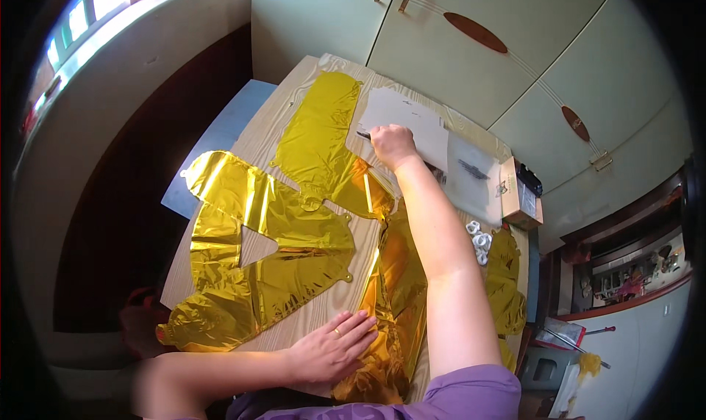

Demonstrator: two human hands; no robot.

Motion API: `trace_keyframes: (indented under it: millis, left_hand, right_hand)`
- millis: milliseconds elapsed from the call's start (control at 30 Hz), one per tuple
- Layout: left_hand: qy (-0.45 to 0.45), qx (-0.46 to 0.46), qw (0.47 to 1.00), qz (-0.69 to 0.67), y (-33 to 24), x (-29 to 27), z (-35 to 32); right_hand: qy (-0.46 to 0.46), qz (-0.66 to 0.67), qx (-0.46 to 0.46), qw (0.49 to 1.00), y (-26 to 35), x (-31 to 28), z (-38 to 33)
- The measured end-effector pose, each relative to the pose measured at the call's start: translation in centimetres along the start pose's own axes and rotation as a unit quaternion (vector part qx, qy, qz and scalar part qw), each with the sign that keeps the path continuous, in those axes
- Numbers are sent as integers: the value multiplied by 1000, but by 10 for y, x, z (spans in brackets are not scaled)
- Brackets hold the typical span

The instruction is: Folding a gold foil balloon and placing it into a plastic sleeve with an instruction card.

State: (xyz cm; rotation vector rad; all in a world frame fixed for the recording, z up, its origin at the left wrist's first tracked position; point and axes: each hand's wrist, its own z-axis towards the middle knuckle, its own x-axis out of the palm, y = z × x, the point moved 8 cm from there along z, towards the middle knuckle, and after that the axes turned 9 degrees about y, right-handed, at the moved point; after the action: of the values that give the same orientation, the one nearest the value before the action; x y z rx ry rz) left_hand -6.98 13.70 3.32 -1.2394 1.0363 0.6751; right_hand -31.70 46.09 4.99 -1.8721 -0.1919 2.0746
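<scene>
My left hand (334, 346) lies flat, fingers stretched out, on a crumpled gold foil balloon (401, 295) near the table's front edge. Reaching across the table, my right hand (393, 144) is closed in a fist over a white sheet of paper (412, 111). A small dark tip pokes out at the left of that fist; what it belongs to is hidden. To the left, a flat A-shaped gold foil balloon (301, 236) is spread out. Behind it another flat gold foil balloon (320, 122) stretches toward the far edge, bending to the right.
Right of the paper lies a clear plastic bag (471, 170) with a dark print. A small cardboard box (518, 199) with black items stands at the right edge, near white rings (479, 241) and more gold foil (504, 280). Pale cabinets (515, 38) rise behind the table.
</scene>
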Motion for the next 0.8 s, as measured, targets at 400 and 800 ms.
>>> trace_keyframes:
  millis: [400, 800]
  left_hand:
    - [-14, 8, 1000, -14, -1, 5, -1]
    - [-16, -14, 1000, -15, -4, -1, 3]
  right_hand:
    - [-132, -8, 67, 989, -22, -59, -53]
    - [-323, 33, 98, 941, -73, -86, -93]
